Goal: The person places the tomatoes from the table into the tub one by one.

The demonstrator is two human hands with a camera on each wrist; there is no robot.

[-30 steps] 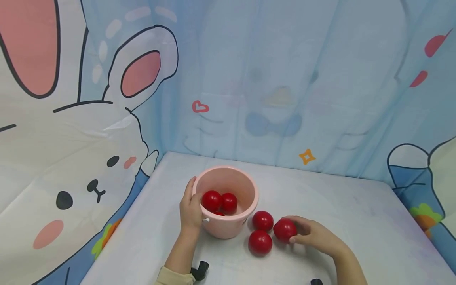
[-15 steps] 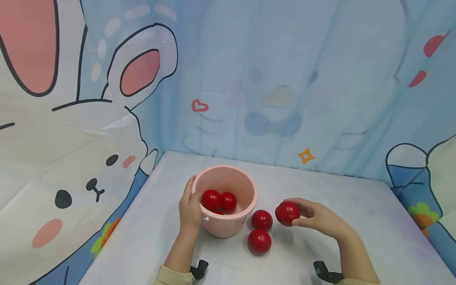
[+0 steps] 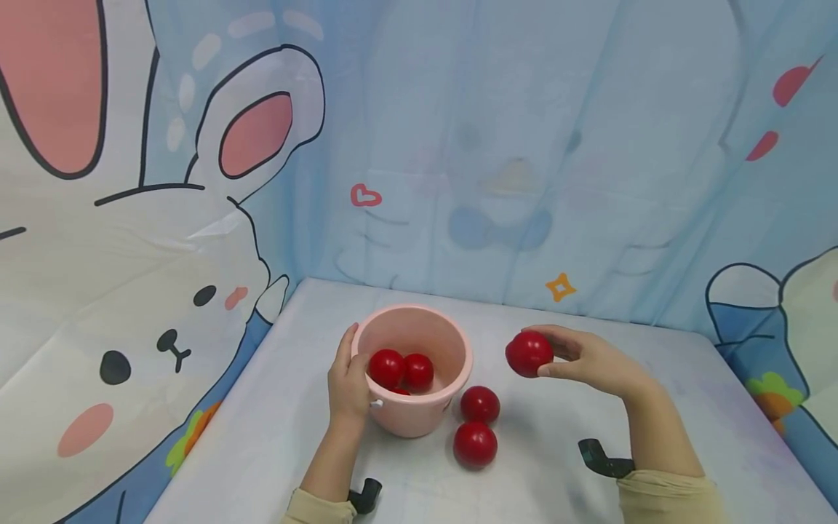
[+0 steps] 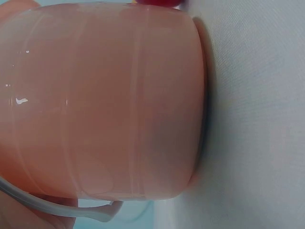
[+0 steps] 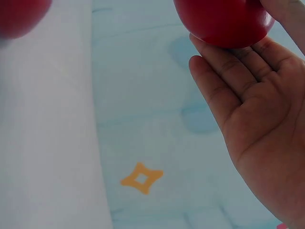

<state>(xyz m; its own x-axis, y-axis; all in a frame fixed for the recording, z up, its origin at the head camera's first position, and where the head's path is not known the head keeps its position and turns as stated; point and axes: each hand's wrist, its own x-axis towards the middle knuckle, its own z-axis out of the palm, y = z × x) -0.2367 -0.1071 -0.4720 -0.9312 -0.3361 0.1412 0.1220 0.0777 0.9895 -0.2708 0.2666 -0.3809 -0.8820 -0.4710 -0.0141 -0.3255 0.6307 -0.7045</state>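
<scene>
My left hand [image 3: 348,386] grips the left side of a pink bucket [image 3: 409,423], thumb at the rim. Inside the bucket lie several glossy red balls [image 3: 387,368]. The bucket's wall [image 4: 105,95] fills much of the left wrist view, with its pale handle [image 4: 59,209] beside the fingers. Right of the bucket, my right hand [image 3: 597,362] holds another red ball [image 3: 527,354] up above the table between thumb and fingers. In the right wrist view this ball [image 5: 226,24] is cut off at the top edge, the fingers spread under it.
Two more red balls, one nearer the bucket [image 3: 480,404] and one in front of it [image 3: 475,445], rest on the white table [image 3: 419,487]. A blue cartoon curtain [image 3: 497,240] stands behind the table, and a printed rabbit [image 3: 164,276] covers the left side.
My right hand has lifted its red ball off the table, away from the two others, and raised it further. My left hand stays on the bucket.
</scene>
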